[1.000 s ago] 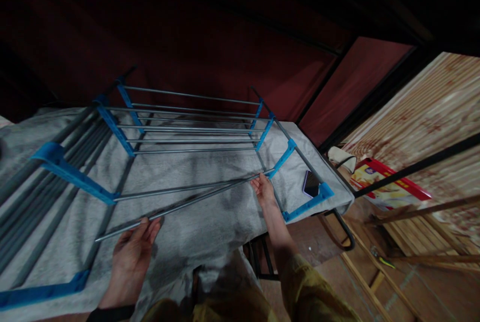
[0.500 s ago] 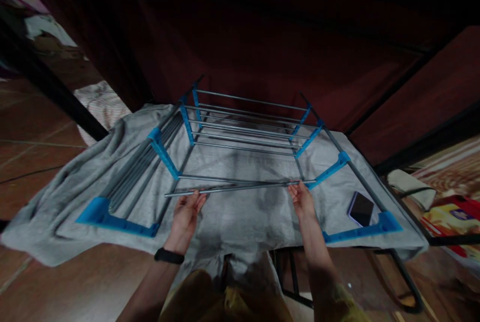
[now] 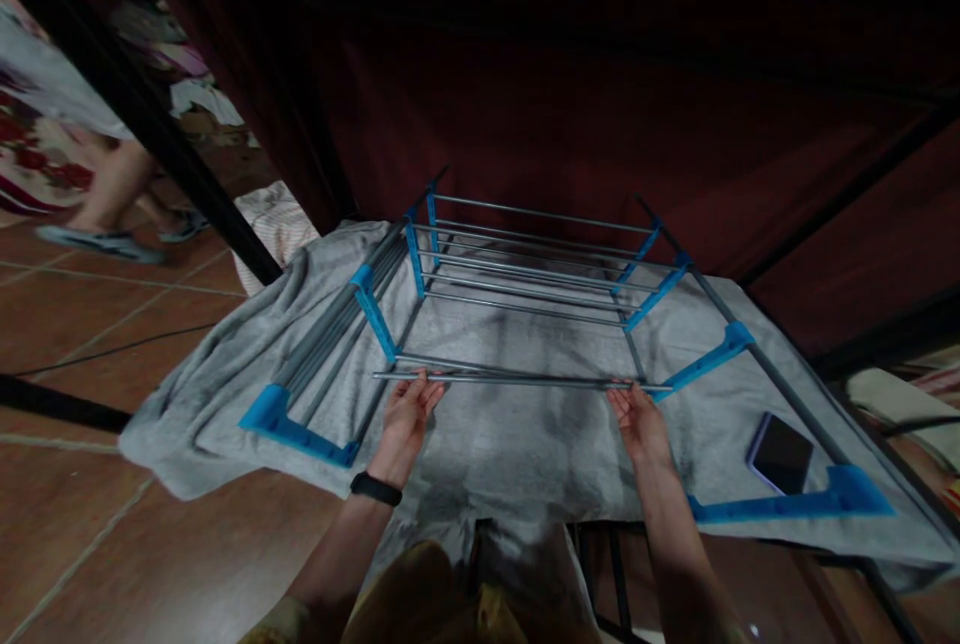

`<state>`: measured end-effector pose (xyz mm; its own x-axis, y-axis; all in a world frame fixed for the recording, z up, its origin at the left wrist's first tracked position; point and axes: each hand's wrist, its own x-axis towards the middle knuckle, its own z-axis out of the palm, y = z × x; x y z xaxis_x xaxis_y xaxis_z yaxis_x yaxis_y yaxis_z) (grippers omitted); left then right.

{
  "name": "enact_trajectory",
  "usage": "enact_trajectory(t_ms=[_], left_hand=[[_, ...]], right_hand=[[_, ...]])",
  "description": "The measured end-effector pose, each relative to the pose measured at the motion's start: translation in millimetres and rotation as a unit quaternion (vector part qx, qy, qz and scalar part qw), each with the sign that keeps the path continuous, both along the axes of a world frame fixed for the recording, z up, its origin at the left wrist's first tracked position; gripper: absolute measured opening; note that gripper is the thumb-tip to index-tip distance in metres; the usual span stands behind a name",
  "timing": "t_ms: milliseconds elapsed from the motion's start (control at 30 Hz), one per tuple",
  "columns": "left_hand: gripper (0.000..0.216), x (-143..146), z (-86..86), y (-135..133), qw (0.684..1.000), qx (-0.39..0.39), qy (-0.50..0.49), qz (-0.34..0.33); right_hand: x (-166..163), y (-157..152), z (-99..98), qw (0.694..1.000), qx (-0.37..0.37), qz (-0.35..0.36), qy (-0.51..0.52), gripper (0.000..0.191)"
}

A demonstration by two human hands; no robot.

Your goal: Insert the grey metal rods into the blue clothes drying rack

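A grey metal rod [image 3: 525, 382] is pinched between the fingertips of my left hand [image 3: 407, 416] near its left end and my right hand [image 3: 639, 424] near its right end. It lies almost level, just in front of a fixed crossbar of a partly assembled rack [image 3: 525, 310]. The rack has grey tubes and blue plastic brackets, such as the left bracket [image 3: 373, 312] and the right bracket [image 3: 705, 364]. Whether the rod's right end touches that right bracket, I cannot tell. Several loose rods [image 3: 337, 329] lie along the rack's left side. A dark wristband circles my left wrist.
The rack rests on a grey blanket [image 3: 495, 454] over a table. A phone [image 3: 781, 452] lies at the right, inside the side tube. Dark red panels [image 3: 525, 104] stand behind. At the far left, a person's leg [image 3: 116, 189] shows beyond a black metal bar [image 3: 172, 144].
The rod's left end has risen, so it is now nearly level rather than slanted. Both hands keep hold of it. My view has shifted left, and a person's legs appear there.
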<state>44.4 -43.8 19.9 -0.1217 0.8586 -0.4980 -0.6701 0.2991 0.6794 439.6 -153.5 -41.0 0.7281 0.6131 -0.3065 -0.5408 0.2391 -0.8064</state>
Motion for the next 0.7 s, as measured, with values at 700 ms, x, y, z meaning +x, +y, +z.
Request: enact_trajectory(t_ms=[700], left_hand=[[0.025, 11, -10.9, -9, 0.998, -0.040, -0.005, -0.055]], right_hand=[[-21, -55, -40.3, 1.000, -0.018, -0.005, 0.011, 0.024]])
